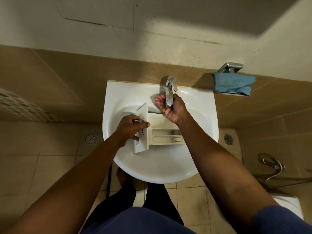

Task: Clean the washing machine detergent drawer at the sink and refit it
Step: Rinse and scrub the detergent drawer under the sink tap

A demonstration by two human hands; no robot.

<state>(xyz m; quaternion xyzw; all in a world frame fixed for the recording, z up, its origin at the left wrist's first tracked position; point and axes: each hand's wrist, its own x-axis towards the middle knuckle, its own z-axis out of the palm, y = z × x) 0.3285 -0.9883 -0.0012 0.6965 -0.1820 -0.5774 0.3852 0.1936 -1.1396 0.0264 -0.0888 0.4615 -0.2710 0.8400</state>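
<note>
Detergent drawer (162, 132), white rigid plastic: in white ceramic sink (152, 169), front panel clamped between fingers and thumb of left hand (131, 130); right hand (170, 108) curled round chrome tap (169, 92); likely light, slippery wet (hold panel)

Left hand (130, 130) hides the drawer's (160, 121) middle lettering.

Bathroom, wet-floor type. White ceramic washbasin (157, 173) with chrome mixer tap (169, 92). Tan wall tiles (50, 81) below painted plaster. Beige floor tiles (33, 166). Left floor drain (91, 138), right floor drain (228, 139). Coiled metal sprayer hose (273, 166). Blue cloth (233, 83) draped on chrome wall holder (230, 66).
</note>
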